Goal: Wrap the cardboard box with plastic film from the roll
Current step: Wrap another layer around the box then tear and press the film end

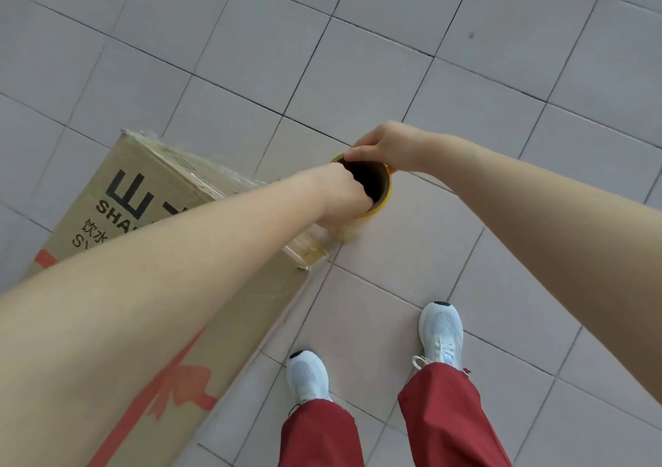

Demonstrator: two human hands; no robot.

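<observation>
Bare forearms reach forward from both lower corners, the left one closest and largest. Left hand (340,194) has its fingers hooked down inside the hollow cardboard core of the roll (376,183). Right hand (385,146) pinches the roll's far rim from above, fingers curled over the edge. Held upright, the roll sits just beside the right-hand corner of the cardboard box (150,194), which stands on the tiled floor (394,54) to the left. Clear plastic film (311,248) runs from the roll to that corner and lies wrinkled along the box's upper far edge. To wrap well, it seems wise to hold the roll upright, pull the film taut, and walk it close round the next side so passes overlap. White shoes (308,377) and red trousers (440,416) show below.
</observation>
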